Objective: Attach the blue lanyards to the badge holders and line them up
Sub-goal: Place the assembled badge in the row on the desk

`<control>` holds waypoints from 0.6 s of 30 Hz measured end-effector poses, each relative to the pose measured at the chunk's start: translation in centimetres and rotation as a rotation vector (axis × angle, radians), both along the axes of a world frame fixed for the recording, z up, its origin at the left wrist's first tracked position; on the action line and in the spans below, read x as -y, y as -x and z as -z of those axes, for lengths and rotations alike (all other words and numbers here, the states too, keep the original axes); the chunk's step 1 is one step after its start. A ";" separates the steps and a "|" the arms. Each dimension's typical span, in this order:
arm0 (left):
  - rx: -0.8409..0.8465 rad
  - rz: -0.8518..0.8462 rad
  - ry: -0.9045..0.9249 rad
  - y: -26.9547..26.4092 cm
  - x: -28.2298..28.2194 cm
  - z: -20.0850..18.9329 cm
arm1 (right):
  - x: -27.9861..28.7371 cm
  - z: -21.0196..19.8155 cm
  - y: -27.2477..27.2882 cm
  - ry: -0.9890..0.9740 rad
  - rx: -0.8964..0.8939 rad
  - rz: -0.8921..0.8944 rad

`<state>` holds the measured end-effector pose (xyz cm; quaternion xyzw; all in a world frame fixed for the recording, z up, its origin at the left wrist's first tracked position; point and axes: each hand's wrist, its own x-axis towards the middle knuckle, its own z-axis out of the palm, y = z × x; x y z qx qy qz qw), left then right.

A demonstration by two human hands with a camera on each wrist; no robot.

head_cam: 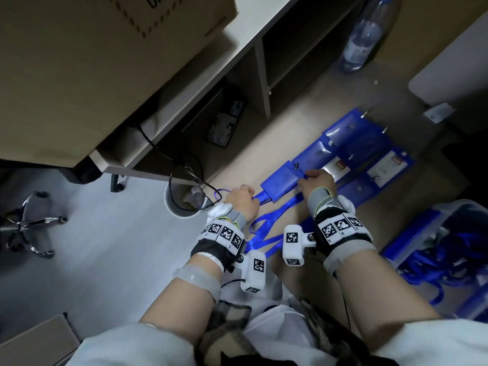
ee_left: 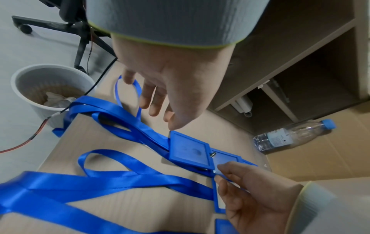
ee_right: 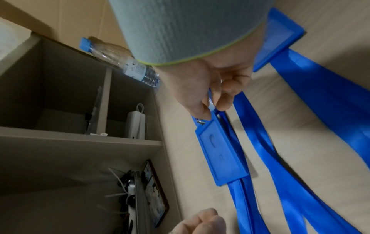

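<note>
The person leans over a pale cardboard sheet (head_cam: 264, 143) laid on the floor. The right hand (head_cam: 315, 182) pinches the top edge of a blue rectangular plastic badge holder (head_cam: 281, 180) between thumb and forefinger, right beside its small metal clip (ee_left: 212, 154). That holder lies flat on the sheet, at the near end of a row of other blue badge holders (head_cam: 351, 143) that overlap one another toward the far side. The left hand (head_cam: 241, 200) hovers at the holder's lower end with fingers loosely spread and relaxed, gripping nothing, its fingertips (ee_left: 149, 101) over a loop of the blue satin lanyard ribbon (ee_left: 128, 120) that trails out from under the holder. More blue ribbon lies looped between the wrists. A clear plastic water bottle with a blue cap (head_cam: 369, 33) lies farther off, beside a beige open shelf unit (head_cam: 266, 75), and a white round waste bin (head_cam: 182, 204) stands just left of the sheet.
</note>
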<state>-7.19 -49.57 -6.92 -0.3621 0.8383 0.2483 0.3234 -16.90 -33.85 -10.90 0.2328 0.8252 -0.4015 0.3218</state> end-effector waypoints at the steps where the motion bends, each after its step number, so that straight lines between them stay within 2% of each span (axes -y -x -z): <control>1: -0.016 0.004 -0.004 0.1 -0.3 -0.4 | -0.4 -0.4 -0.1 0.009 0.003 0.003; 4: -0.058 0.030 -0.024 0.2 -1.8 -1.7 | -1.6 -1.7 -0.8 0.068 0.011 0.024; 9: -0.163 0.027 -0.117 0.2 -5.7 -4.6 | -4.7 -4.2 -2.8 0.201 -0.119 0.096; 14: -0.267 0.040 -0.219 -1.5 -11.0 -6.8 | -10.2 -6.8 -6.1 0.296 -0.246 0.122; 18: -0.315 0.114 -0.282 -2.7 -14.5 -7.7 | -14.5 -7.6 -8.7 0.321 -0.259 0.231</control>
